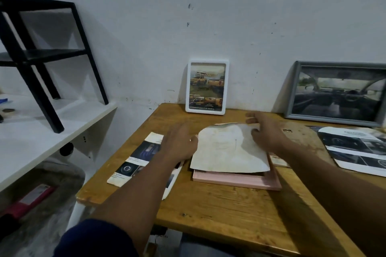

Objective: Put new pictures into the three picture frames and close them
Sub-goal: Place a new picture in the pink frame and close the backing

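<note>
Nearest the camera, both forearms reach out over a wooden table [219,210], with a dark blue sleeve [94,240] on the left arm. Left arm crosses cut brochure strips [133,158] lying at the table's left side. Centre of table: pink frame [236,180] lies flat, and a pale sheet [225,150], blank side up, sits on top of it, right part curled up off the frame. Left hand [179,142] is flat, fingers straight and close together, thumb side just at the sheet's left edge; blurred. Right hand [268,131] is at the sheet's far right corner, thumb on top of the paper, fingers straight and slightly apart past the far edge. Can't tell if they grip from beneath. Right of that hand, a brown backing board [300,137] lies flat, and a car brochure page [355,150] beyond it to the right. Far edge, leaning on the wall: white frame [206,62] with a yellow-truck picture, closed and upright, and a grey frame [292,89] with a car-interior picture. Left of table: white shelf [41,137] carrying a black stand [41,54].
</note>
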The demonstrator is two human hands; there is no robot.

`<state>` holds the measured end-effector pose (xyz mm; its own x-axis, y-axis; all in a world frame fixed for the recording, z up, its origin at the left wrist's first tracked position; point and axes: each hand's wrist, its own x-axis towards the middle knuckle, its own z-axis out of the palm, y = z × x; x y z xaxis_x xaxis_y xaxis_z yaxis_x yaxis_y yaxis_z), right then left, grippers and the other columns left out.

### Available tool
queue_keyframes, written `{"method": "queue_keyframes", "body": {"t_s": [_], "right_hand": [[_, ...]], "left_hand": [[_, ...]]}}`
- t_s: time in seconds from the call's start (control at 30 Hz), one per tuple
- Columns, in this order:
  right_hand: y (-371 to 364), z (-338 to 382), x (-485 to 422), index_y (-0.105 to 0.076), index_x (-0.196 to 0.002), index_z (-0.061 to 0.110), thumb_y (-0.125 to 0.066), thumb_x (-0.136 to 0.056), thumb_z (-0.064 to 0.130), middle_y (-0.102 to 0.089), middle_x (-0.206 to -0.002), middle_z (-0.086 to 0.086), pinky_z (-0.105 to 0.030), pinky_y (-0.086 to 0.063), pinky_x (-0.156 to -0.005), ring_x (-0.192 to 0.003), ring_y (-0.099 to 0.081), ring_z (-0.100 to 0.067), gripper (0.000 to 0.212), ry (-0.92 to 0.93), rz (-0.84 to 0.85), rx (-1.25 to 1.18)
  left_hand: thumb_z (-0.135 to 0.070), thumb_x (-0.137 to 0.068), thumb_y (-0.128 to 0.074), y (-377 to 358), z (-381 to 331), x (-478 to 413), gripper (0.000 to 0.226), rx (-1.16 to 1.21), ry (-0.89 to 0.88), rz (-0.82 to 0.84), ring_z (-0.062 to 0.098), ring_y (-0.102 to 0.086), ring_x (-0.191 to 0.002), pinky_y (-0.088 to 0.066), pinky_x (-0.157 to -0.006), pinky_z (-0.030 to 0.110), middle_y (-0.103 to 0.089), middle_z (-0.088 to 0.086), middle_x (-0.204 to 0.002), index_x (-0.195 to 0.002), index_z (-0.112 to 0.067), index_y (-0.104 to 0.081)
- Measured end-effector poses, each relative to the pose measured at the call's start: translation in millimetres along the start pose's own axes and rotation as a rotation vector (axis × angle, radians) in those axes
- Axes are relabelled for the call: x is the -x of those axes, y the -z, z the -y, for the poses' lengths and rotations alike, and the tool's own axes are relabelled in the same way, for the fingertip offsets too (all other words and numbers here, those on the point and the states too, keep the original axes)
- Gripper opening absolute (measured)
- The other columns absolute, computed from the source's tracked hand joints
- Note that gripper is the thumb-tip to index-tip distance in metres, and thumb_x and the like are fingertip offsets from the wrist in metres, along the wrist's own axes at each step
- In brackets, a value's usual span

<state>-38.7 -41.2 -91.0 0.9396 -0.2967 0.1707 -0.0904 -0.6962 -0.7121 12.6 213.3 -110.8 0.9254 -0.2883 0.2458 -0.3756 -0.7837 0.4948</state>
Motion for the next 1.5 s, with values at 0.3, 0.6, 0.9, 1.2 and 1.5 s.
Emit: {"method": "queue_keyframes", "body": {"t_s": [0.3, 0.6, 0.9, 1.2, 1.5], "right_hand": [[-2.2, -21.1, 9.2, -0.052, -0.132, 0.038, -0.056, -0.092, 0.007, -0.05, -0.143, 0.001, -0.044, -0.045, -0.102, -0.129, -0.046, -0.025, 0.05, 0.015, 0.091, 0.243], [-39.1, -25.5, 35.7, -0.047, -0.133, 0.022, -0.035, -0.098, 0.035, -0.049, -0.143, -0.001, -0.045, -0.038, -0.104, -0.13, -0.044, -0.022, 0.039, 0.185, 0.082, 0.486], [-6.0, -23.5, 28.7, -0.031, -0.148, 0.023, -0.046, -0.098, 0.047, -0.034, -0.155, -0.007, -0.056, -0.025, -0.112, -0.141, -0.033, -0.031, 0.058, -0.098, -0.109, 0.447], [59.6, -69.6, 33.1, -0.015, -0.154, 0.015, -0.059, -0.069, 0.084, -0.025, -0.158, -0.022, -0.057, -0.024, -0.114, -0.143, -0.024, -0.045, 0.118, -0.584, -0.091, 0.616], [64.1, -65.4, 22.7, -0.009, -0.155, 0.017, -0.07, -0.063, 0.079, -0.026, -0.157, -0.025, -0.058, -0.023, -0.112, -0.143, -0.025, -0.047, 0.127, -0.618, -0.081, 0.578]], "left_hand": [[-0.037, -0.097, -0.064, -27.2, -18.2, -3.1, 0.043, -0.002, -0.016, 0.168, 0.014, -0.058, -0.122, -0.052, -0.099, 0.037, -0.058, -0.005, -0.139, -0.138, -0.031, -0.055], [-0.033, -0.102, -0.057, -36.2, -20.6, -1.3, 0.038, -0.023, -0.092, 0.091, 0.016, -0.049, -0.132, -0.038, -0.103, 0.027, -0.054, -0.003, -0.145, -0.138, -0.024, -0.06], [-0.031, -0.103, -0.055, -51.0, -31.1, -1.1, 0.042, -0.002, -0.054, 0.103, 0.018, -0.042, -0.141, -0.04, -0.109, 0.035, -0.05, -0.004, -0.152, -0.145, -0.025, -0.054], [-0.024, -0.104, -0.054, -64.9, -46.6, -12.5, 0.041, 0.079, 0.024, 0.116, 0.021, -0.041, -0.143, -0.039, -0.112, 0.036, -0.047, -0.003, -0.155, -0.145, -0.025, -0.052], [-0.028, -0.104, -0.053, -70.6, -42.1, -16.0, 0.041, 0.05, 0.009, 0.123, 0.02, -0.036, -0.147, -0.035, -0.115, 0.039, -0.047, -0.005, -0.155, -0.144, -0.027, -0.053]]}}
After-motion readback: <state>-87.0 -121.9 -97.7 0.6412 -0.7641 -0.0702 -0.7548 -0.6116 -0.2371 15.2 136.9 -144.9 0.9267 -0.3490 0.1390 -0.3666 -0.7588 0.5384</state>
